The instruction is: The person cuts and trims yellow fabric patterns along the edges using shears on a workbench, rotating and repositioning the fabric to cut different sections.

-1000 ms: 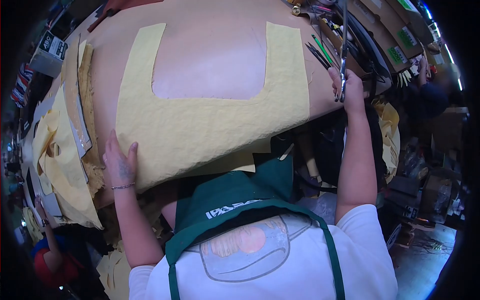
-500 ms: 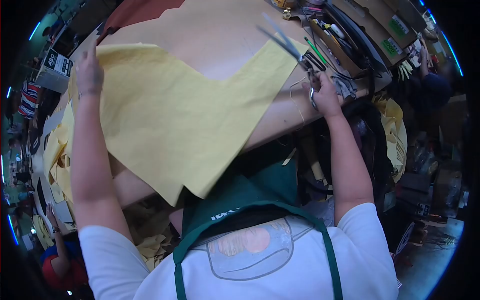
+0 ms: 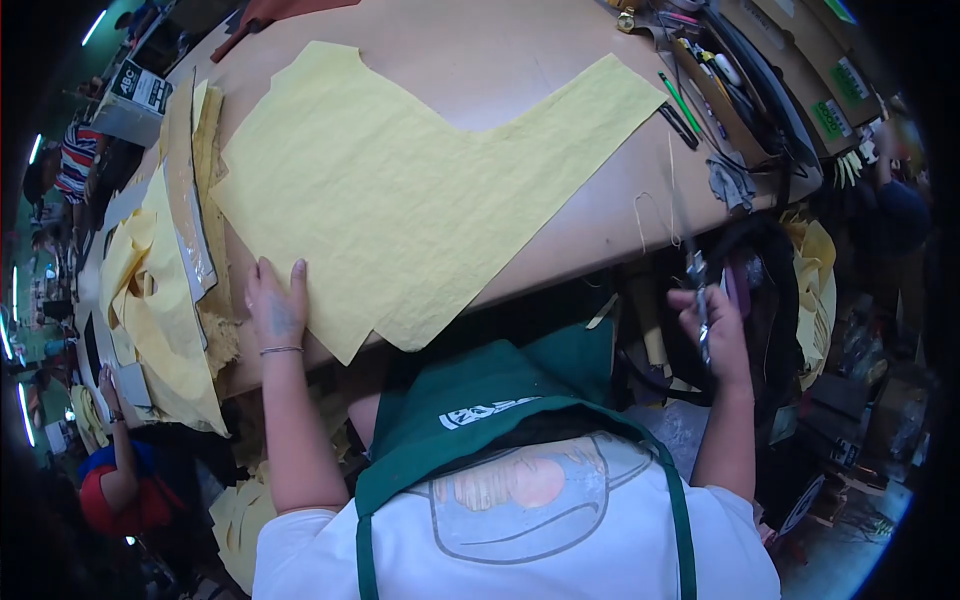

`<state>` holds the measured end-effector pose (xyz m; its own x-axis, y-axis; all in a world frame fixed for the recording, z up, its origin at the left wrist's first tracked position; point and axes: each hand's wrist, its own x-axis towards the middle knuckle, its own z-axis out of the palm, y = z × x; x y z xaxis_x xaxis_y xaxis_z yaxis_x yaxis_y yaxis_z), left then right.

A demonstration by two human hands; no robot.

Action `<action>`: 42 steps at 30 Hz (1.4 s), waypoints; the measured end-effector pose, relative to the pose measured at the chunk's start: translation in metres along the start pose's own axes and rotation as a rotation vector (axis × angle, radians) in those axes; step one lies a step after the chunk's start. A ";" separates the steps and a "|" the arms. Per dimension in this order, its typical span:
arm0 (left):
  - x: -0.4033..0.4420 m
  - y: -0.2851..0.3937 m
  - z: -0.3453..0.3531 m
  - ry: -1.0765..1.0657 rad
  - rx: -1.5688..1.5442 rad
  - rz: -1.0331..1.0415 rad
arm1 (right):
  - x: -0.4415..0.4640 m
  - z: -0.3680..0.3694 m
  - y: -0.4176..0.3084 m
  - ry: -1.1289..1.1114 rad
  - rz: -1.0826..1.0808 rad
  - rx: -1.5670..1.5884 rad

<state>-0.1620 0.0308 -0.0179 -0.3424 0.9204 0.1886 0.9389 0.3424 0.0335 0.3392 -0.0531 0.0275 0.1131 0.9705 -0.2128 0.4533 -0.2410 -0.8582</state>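
Observation:
A large yellow sheet point(image 3: 370, 190), cut into a wide V-like outline, lies flat on the table point(image 3: 500, 60), its lower points hanging at the front edge. My left hand point(image 3: 277, 310) rests at that edge beside the sheet's lower left side, thumb and fingers apart, holding nothing. Whether its thumb touches the sheet, I cannot tell. In my right hand point(image 3: 715, 330) is a pair of scissors point(image 3: 697, 266), held off the table's front edge to the right, blades pointing up and blurred. The scissors are apart from the sheet.
Yellow scraps point(image 3: 150, 300) and a cardboard strip point(image 3: 190, 200) pile up on the left. A reddish-brown piece point(image 3: 270, 15) lies at the back. On the right are a green pen point(image 3: 680, 103), a grey rag point(image 3: 730, 183) and a box of tools point(image 3: 735, 110). Other people work at the far left and right.
My left hand has come down from the sheet's upper left to the table's front edge. My right hand has drawn the scissors down and right, away from the sheet, which now lies flat.

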 end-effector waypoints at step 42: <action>-0.030 0.279 -0.005 0.047 -0.579 1.186 | -0.069 0.027 -0.002 -0.411 0.408 0.515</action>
<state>0.1105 0.0977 -0.0097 0.6829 0.5925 0.4273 0.5485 -0.8022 0.2357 0.3065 -0.1192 0.0316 -0.2003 0.7515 -0.6286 -0.0331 -0.6464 -0.7622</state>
